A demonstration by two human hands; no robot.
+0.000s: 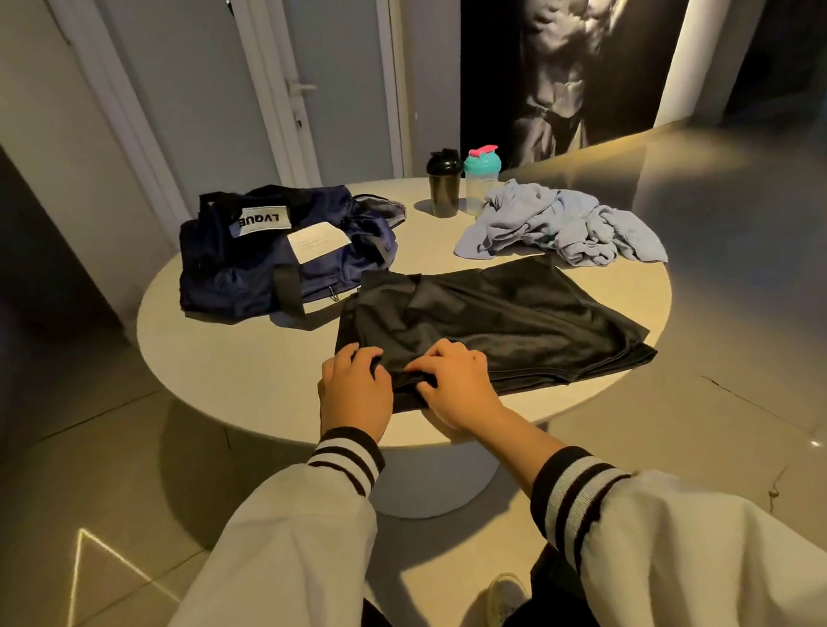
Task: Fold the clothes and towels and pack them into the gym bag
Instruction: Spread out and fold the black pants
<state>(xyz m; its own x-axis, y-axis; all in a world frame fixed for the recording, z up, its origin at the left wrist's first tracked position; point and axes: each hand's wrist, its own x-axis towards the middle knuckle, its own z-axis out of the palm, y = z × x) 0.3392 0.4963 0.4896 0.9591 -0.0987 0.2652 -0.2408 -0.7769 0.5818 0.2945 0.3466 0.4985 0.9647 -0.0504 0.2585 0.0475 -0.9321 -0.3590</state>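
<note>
While the bag [237,274] looks unpacked, stage: early; by my reading the first fold is only starting.
Done: black garment [498,318] spread mostly flat on the table [242,370], near side, right of the bag.
Left to do: fold the black garment; fold the blue cloth [565,224], crumpled at far right; pack both.
Bag: far left on the table, slumped; whether zipped, cannot tell. The garment's far left corner reaches its near edge.
Left hand [355,388]: fingers curled down on the garment's near left edge; seems to grip it.
Right hand [453,383]: just beside the left, fingers bent, pinching a bunched ridge of the near hem.
Shakers: black [443,182] and teal-lidded [482,175], far side, between bag and blue cloth.
</note>
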